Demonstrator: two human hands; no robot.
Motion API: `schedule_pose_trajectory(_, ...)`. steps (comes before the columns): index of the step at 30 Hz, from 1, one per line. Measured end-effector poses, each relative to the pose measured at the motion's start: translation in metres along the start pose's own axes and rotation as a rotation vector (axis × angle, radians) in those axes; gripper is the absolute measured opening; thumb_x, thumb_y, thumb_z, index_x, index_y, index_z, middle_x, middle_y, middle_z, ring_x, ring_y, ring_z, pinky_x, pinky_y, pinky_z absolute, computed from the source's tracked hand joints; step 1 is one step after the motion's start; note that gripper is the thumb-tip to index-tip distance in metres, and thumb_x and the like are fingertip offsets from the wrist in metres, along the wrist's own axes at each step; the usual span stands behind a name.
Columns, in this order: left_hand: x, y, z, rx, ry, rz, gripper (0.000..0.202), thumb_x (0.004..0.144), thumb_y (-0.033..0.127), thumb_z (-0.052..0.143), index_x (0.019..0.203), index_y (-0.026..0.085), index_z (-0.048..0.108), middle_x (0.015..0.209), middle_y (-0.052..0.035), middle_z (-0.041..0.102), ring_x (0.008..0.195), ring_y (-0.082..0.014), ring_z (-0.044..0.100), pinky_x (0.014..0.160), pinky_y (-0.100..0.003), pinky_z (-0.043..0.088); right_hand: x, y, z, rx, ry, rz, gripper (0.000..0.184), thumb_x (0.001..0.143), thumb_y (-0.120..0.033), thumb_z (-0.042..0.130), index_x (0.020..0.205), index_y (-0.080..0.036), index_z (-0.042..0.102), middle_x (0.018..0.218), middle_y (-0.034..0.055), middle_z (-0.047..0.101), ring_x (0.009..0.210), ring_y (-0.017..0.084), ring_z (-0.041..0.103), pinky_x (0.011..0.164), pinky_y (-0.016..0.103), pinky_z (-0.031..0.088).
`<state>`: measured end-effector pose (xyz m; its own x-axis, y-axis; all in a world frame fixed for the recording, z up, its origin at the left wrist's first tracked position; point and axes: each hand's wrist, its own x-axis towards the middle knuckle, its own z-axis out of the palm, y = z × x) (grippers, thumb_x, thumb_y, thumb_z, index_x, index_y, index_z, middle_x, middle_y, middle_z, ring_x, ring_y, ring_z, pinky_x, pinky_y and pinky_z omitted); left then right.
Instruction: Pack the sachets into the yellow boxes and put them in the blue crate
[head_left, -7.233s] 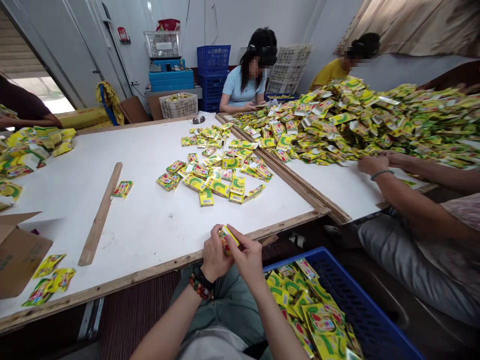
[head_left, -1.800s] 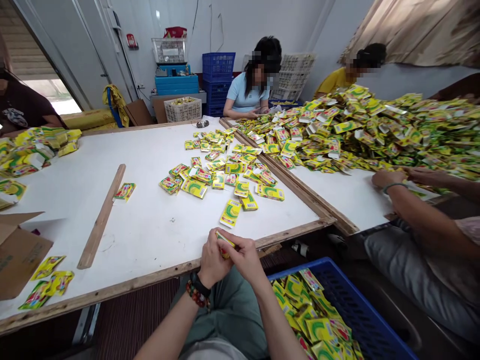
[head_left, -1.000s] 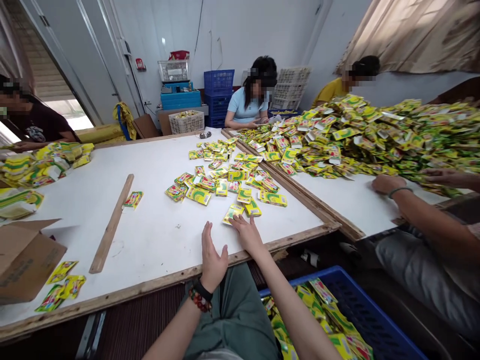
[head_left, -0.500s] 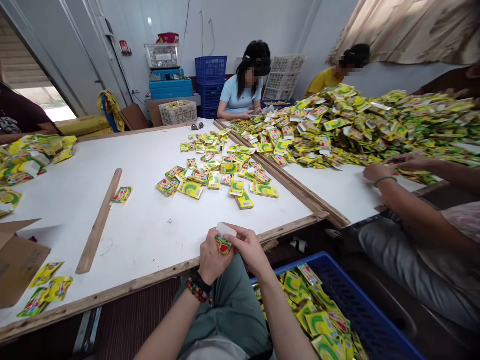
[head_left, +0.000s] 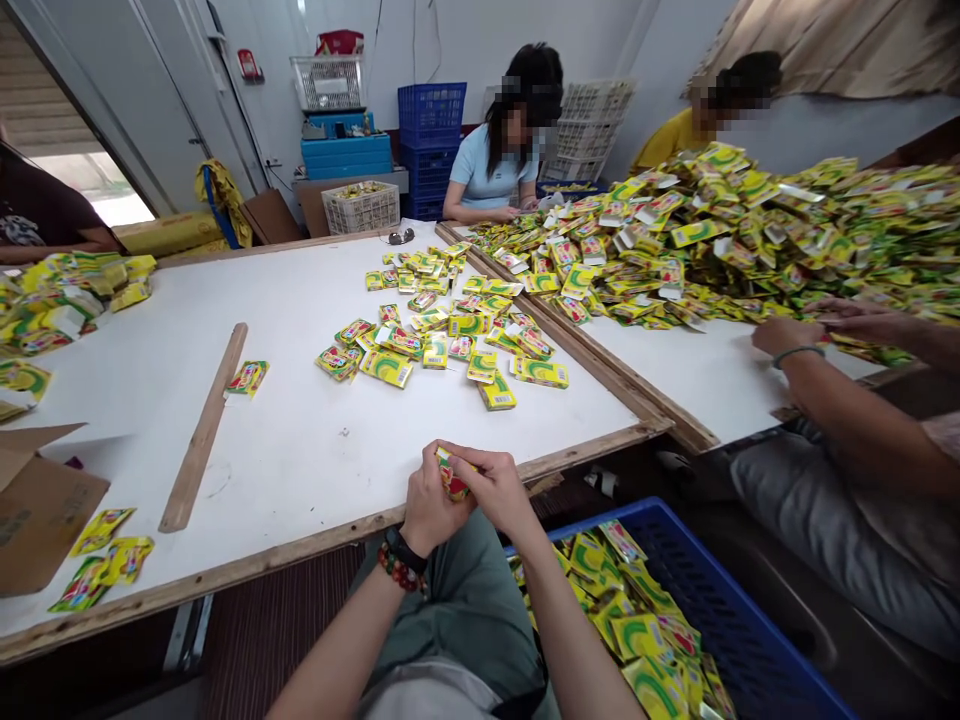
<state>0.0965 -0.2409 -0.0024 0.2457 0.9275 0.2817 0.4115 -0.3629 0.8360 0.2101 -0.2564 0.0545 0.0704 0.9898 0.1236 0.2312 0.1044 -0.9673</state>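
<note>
Now, a yellow-green foil sachet [head_left: 452, 474] is clamped between the left hand [head_left: 429, 503] and right hand [head_left: 497, 490] above the edge of a white wooden-edged table [head_left: 262, 470], a blue plastic crate [head_left: 660, 530] is partly filled, and many loose sachets [head_left: 442, 345] are left lying spread out.

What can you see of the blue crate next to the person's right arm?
It is a blue plastic crate with a solid rim and lattice walls, open at the top and cut off by the bottom of the view. It is heaped with yellow-and-green printed packets, lying loosely over one another. It sits below the near edge of the white-topped table. The person's right forearm crosses above its near corner; whether they touch cannot be told.
</note>
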Motion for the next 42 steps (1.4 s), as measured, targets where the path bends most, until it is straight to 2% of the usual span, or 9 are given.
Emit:
schedule_pose_trajectory(4,0.000,-0.001,-0.001,-0.053,0.049,-0.016,0.055,0.072,0.031,0.064,0.117,0.019,0.036,0.091,-0.0061,0.062,0.073,-0.0203,0.063,0.062,-0.030,0.049,-0.001,0.000,-0.001,-0.139,-0.149,-0.063,0.035,0.086,-0.031,0.056,0.118,-0.021,0.067,0.106,0.0035,0.074,0.084,0.023,0.072,0.078,0.035,0.057)
schedule_pose_trajectory(10,-0.002,0.000,-0.007,-0.155,-0.005,0.076,0.044,0.079,0.027,0.055,0.118,0.019,0.038,0.103,-0.0081,0.059,0.075,-0.0161,0.060,0.070,-0.031,0.049,-0.024,-0.004,0.006,-0.440,-0.095,-0.250,0.038,0.093,-0.024,0.042,0.124,-0.022,0.064,0.097,0.0090,0.076,0.079,0.020,0.072,0.070,0.028,0.053)
schedule_pose_trajectory(13,-0.003,0.001,-0.010,-0.169,-0.131,0.164,0.067,0.072,0.037,0.066,0.129,0.019,0.036,0.120,-0.0119,0.054,0.089,-0.0202,0.058,0.075,-0.034,0.051,-0.043,-0.016,-0.020,-0.827,-0.016,-0.041,0.033,0.091,-0.023,0.043,0.103,-0.022,0.073,0.077,0.0092,0.076,0.065,0.021,0.071,0.060,0.027,0.049)
schedule_pose_trajectory(17,0.000,0.001,-0.008,-0.202,-0.115,0.127,0.044,0.086,0.038,0.054,0.124,0.019,0.043,0.112,-0.0110,0.057,0.097,-0.0211,0.055,0.076,-0.033,0.051,-0.038,-0.015,-0.063,-1.212,0.125,0.296,0.031,0.090,-0.036,0.048,0.092,-0.020,0.075,0.074,0.0145,0.075,0.067,0.028,0.071,0.060,0.033,0.049)
schedule_pose_trajectory(22,0.002,0.002,-0.003,-0.209,-0.048,0.093,0.027,0.093,0.032,0.045,0.116,0.018,0.050,0.102,-0.0090,0.061,0.086,-0.0177,0.058,0.070,-0.030,0.051,0.049,0.025,-0.070,-0.857,0.197,0.257,0.056,0.085,-0.028,0.058,0.136,-0.007,0.047,0.138,0.0258,0.050,0.129,0.034,0.046,0.100,0.047,0.039)
schedule_pose_trajectory(26,0.004,-0.003,-0.001,-0.252,0.064,-0.002,0.030,0.094,0.038,0.043,0.116,0.018,0.052,0.101,-0.0095,0.063,0.088,-0.0185,0.060,0.071,-0.030,0.052,0.099,0.047,-0.048,-0.694,0.170,0.237,0.057,0.077,-0.016,0.062,0.132,-0.003,0.050,0.136,0.0292,0.050,0.131,0.038,0.042,0.105,0.055,0.030)
schedule_pose_trajectory(31,0.013,-0.010,0.003,-0.389,0.307,-0.186,0.056,0.089,0.048,0.052,0.133,0.019,0.036,0.132,-0.0159,0.049,0.115,-0.0232,0.055,0.092,-0.038,0.050,0.063,0.048,-0.011,-0.406,-0.052,0.116,0.064,0.067,-0.011,0.067,0.130,-0.013,0.055,0.122,0.0147,0.066,0.112,0.027,0.061,0.095,0.040,0.047)
schedule_pose_trajectory(38,0.001,-0.008,-0.004,-0.615,0.143,-0.100,0.058,0.084,0.057,0.055,0.126,0.018,0.041,0.125,-0.0129,0.054,0.113,-0.0229,0.057,0.100,-0.041,0.045,-0.007,0.031,0.006,0.454,-0.311,0.077,0.075,0.060,-0.028,0.083,0.130,-0.026,0.056,0.132,0.0084,0.061,0.121,0.026,0.056,0.101,0.043,0.044)
schedule_pose_trajectory(42,-0.003,-0.012,-0.007,-0.679,0.123,-0.185,0.065,0.084,0.071,0.040,0.114,0.015,0.051,0.118,-0.0154,0.061,0.111,-0.0267,0.059,0.098,-0.043,0.046,-0.012,0.022,0.013,0.573,-0.304,0.074,0.064,0.068,-0.034,0.080,0.127,-0.028,0.059,0.142,0.0075,0.051,0.130,0.024,0.047,0.109,0.043,0.035)
